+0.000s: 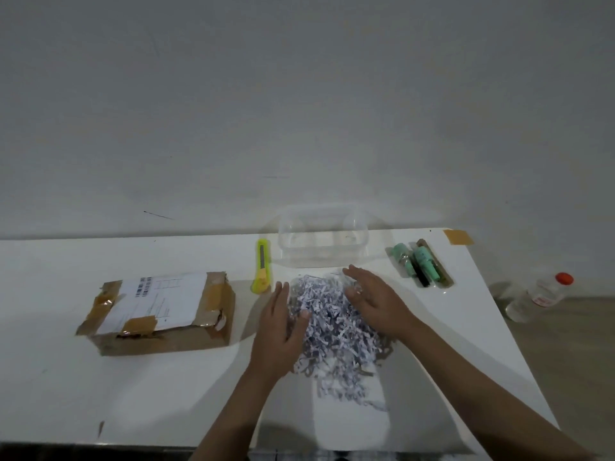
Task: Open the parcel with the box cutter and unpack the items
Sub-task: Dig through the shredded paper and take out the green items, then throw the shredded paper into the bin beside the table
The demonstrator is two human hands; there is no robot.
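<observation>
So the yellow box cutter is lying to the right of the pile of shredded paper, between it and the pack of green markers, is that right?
Not quite. The head view shows the yellow box cutter lying left of the shredded paper, between it and the cardboard parcel. The pack of green markers lies on the right.

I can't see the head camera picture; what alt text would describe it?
Two bare hands, left hand and right hand, cup a pile of shredded paper on a white table. A taped cardboard parcel lies left; a yellow box cutter and clear tub sit behind.
</observation>
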